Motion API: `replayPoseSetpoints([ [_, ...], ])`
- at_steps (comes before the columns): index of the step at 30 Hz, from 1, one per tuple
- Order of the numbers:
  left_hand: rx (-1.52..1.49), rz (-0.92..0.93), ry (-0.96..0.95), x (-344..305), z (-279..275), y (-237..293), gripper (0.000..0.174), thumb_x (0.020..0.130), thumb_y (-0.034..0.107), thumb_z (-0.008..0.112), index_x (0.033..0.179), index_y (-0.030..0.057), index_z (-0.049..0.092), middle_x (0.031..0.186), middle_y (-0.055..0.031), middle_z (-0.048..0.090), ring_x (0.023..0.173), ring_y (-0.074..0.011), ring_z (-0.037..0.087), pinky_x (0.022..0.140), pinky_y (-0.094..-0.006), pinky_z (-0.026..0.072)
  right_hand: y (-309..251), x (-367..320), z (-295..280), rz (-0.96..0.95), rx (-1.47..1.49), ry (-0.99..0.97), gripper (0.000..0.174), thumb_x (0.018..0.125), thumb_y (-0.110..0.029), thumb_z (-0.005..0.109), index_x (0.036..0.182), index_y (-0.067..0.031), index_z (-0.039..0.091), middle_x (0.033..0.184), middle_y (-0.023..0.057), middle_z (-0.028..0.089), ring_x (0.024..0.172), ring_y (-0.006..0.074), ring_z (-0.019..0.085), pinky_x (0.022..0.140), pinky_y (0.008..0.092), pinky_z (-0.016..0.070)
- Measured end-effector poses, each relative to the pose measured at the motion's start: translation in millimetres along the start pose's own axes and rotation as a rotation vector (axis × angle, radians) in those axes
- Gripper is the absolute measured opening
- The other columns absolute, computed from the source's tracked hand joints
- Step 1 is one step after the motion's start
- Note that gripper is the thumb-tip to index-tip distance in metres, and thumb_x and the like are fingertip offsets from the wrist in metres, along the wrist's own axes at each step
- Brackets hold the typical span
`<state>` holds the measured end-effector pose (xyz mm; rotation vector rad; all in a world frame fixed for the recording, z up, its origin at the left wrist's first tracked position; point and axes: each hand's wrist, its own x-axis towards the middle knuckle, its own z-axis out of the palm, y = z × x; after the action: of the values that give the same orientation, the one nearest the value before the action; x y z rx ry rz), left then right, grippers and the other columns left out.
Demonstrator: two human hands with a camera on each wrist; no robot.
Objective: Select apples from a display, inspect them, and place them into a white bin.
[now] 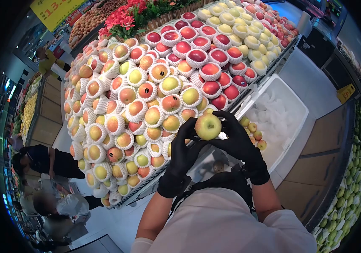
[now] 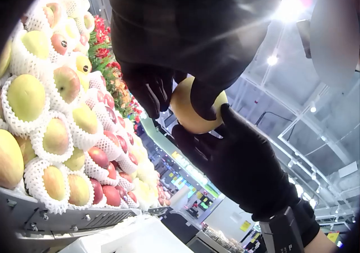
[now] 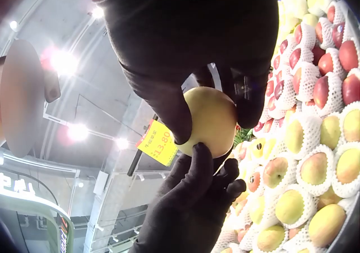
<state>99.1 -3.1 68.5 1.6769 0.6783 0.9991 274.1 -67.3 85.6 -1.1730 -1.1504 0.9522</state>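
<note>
A yellow-green apple (image 1: 208, 126) without a foam net is held up between two black-gloved hands, in front of the fruit display. The left hand (image 1: 184, 147) grips its left side and the right hand (image 1: 235, 141) its right side. In the left wrist view the apple (image 2: 197, 105) sits between the left hand (image 2: 188, 33), whose thumb lies over it, and the right hand (image 2: 239, 160). The right wrist view shows the apple (image 3: 209, 121) with the right hand (image 3: 191, 50) above and the left hand (image 3: 191, 202) below, its thumb against the skin.
Netted apples (image 1: 127, 95) are heaped on the sloping stand. A white bin (image 1: 292, 126) at its right edge holds loose foam nets (image 1: 273, 111) and several bare apples (image 1: 257, 135). People stand at the far left. Green fruit (image 1: 353, 168) lies on a shelf at the right.
</note>
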Motion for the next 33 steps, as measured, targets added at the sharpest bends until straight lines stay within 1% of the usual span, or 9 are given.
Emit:
replayPoseSetpoints([
  [4,0.105,0.015,0.027,0.4,-5.7,-3.4,0.062,0.079,0.004,0.080,0.133,-0.0008,0.050,0.123,-0.0124,0.062,0.110,-0.0191,0.061,0.094,-0.0340,0.0498,5.7,0.4,3.2,-0.004,0.051,0.015,0.071,0.073,-0.005,0.083,0.133,-0.0055,0.046,0.126,0.0083,0.057,0.112,0.0192,0.059,0.092,0.0322,0.0512],
  [7,0.124,0.030,0.047,-1.0,-7.0,-5.1,0.060,0.078,0.004,0.081,0.130,-0.0008,0.052,0.120,-0.0116,0.064,0.107,-0.0185,0.062,0.093,-0.0338,0.0500,4.9,1.2,-0.2,-0.003,-0.124,0.007,0.072,0.072,-0.008,0.085,0.134,-0.0056,0.046,0.124,0.0079,0.058,0.109,0.0182,0.060,0.090,0.0323,0.0512],
  [10,0.132,0.027,0.061,-1.8,-5.3,-2.9,0.060,0.077,0.004,0.081,0.129,-0.0005,0.052,0.118,-0.0109,0.065,0.105,-0.0178,0.063,0.093,-0.0334,0.0502,1.3,1.1,-0.1,0.018,-0.159,0.018,0.073,0.072,-0.011,0.085,0.134,-0.0052,0.046,0.122,0.0078,0.059,0.105,0.0168,0.061,0.088,0.0321,0.0512],
  [16,0.107,0.008,0.046,-0.2,-3.8,0.3,0.059,0.078,0.004,0.080,0.129,-0.0006,0.052,0.118,-0.0114,0.064,0.105,-0.0180,0.063,0.092,-0.0329,0.0503,1.2,0.2,-3.9,0.020,-0.148,0.007,0.071,0.074,-0.010,0.083,0.134,-0.0047,0.046,0.122,0.0075,0.059,0.100,0.0150,0.061,0.086,0.0307,0.0514],
  [18,0.078,0.017,0.054,1.2,-2.6,-2.0,0.059,0.078,0.004,0.080,0.130,-0.0008,0.052,0.119,-0.0116,0.064,0.106,-0.0182,0.062,0.092,-0.0329,0.0503,-1.3,-0.6,-3.9,0.028,-0.136,0.007,0.070,0.076,-0.007,0.081,0.136,-0.0047,0.045,0.124,0.0077,0.058,0.102,0.0154,0.061,0.085,0.0301,0.0518],
  [21,0.092,0.053,0.063,2.5,-3.3,-3.3,0.057,0.078,0.004,0.080,0.128,-0.0008,0.053,0.119,-0.0110,0.063,0.106,-0.0186,0.062,0.091,-0.0326,0.0506,0.2,-2.7,-2.9,0.034,-0.065,0.012,0.070,0.078,-0.003,0.078,0.138,-0.0049,0.042,0.125,0.0089,0.057,0.105,0.0165,0.061,0.085,0.0297,0.0525],
  [24,0.275,0.215,0.051,6.8,-7.8,5.8,0.055,0.077,0.003,0.080,0.126,-0.0005,0.055,0.115,-0.0101,0.063,0.103,-0.0190,0.062,0.089,-0.0325,0.0510,12.1,-1.6,-3.7,-0.003,0.011,0.006,0.071,0.079,-0.001,0.077,0.139,-0.0050,0.040,0.126,0.0106,0.056,0.107,0.0179,0.062,0.086,0.0300,0.0530],
  [27,0.379,0.306,0.063,7.9,-8.8,6.0,0.053,0.077,0.003,0.080,0.124,-0.0002,0.057,0.111,-0.0097,0.064,0.100,-0.0193,0.063,0.088,-0.0326,0.0511,13.2,-0.7,-3.3,-0.006,0.038,0.001,0.071,0.079,0.000,0.077,0.139,-0.0048,0.040,0.126,0.0116,0.056,0.107,0.0182,0.063,0.086,0.0302,0.0531],
  [33,0.101,0.066,0.046,2.6,-7.9,-1.8,0.057,0.079,0.002,0.078,0.130,-0.0014,0.052,0.119,-0.0117,0.063,0.107,-0.0202,0.062,0.093,-0.0336,0.0501,4.4,1.1,-4.6,0.004,-0.046,-0.023,0.069,0.078,0.000,0.077,0.137,-0.0046,0.041,0.123,0.0108,0.058,0.102,0.0166,0.065,0.084,0.0299,0.0536],
])
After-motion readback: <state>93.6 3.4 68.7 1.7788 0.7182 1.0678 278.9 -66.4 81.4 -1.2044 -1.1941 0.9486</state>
